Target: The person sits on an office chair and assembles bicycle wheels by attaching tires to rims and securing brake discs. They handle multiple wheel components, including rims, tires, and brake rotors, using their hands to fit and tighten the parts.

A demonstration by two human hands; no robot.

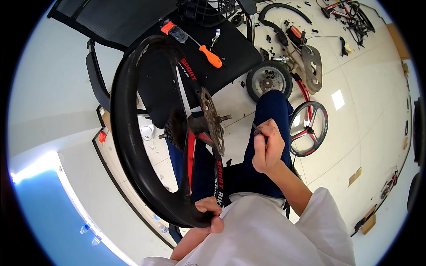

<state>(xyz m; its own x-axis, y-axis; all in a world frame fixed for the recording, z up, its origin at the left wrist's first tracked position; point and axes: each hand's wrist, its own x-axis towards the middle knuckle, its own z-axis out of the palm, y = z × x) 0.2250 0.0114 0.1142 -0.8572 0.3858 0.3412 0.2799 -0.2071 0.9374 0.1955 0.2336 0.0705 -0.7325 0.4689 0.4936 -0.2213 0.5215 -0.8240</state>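
Note:
A black bicycle wheel with red and white spokes stands upright in front of me, leaning by the black chair. My left hand is closed around the lower part of its tire and rim. The brake disc is on the wheel's right side, with the axle end jutting out; the sprocket cassette is on the left. Over my right thigh, apart from the wheel, my right hand is closed in a pinch. A small dark metal piece pokes out of its fingers; its kind is hidden.
On the chair seat lie an orange-handled screwdriver and a black-and-orange tool. Right of it, on the tiled floor, are a small wheel, a spoked wheel and several bike parts. A bike frame lies farther off.

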